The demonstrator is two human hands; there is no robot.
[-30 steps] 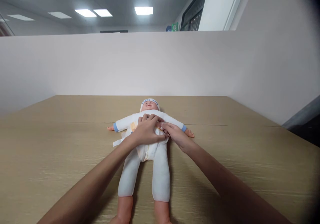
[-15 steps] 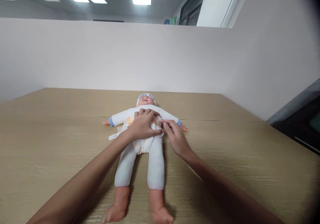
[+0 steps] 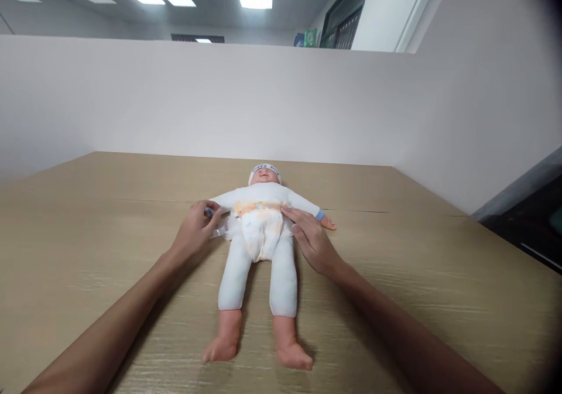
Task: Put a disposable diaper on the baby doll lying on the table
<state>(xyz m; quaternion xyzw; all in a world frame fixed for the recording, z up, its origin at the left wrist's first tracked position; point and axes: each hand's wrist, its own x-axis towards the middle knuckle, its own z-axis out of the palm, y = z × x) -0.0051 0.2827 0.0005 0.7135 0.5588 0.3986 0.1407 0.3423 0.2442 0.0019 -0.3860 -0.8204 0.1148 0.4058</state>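
Observation:
A baby doll (image 3: 260, 247) in a white suit and headband lies on its back on the wooden table (image 3: 88, 253), head away from me. A white diaper (image 3: 261, 230) with an orange waistband covers its hips. My left hand (image 3: 193, 230) is at the doll's left side, fingers curled on the diaper's loose white side tab. Pressing on the other side of the diaper, at the doll's waist, is my right hand (image 3: 311, 239), its fingers held together and pointing inward.
White partition walls (image 3: 263, 101) close off the table at the back and both sides. A dark gap (image 3: 527, 218) opens past the table's right edge. Ceiling lights show above the partition.
My left hand has come off the doll's belly and moved left to the diaper's side tab, uncovering the diaper front. My right hand stays at the doll's waist.

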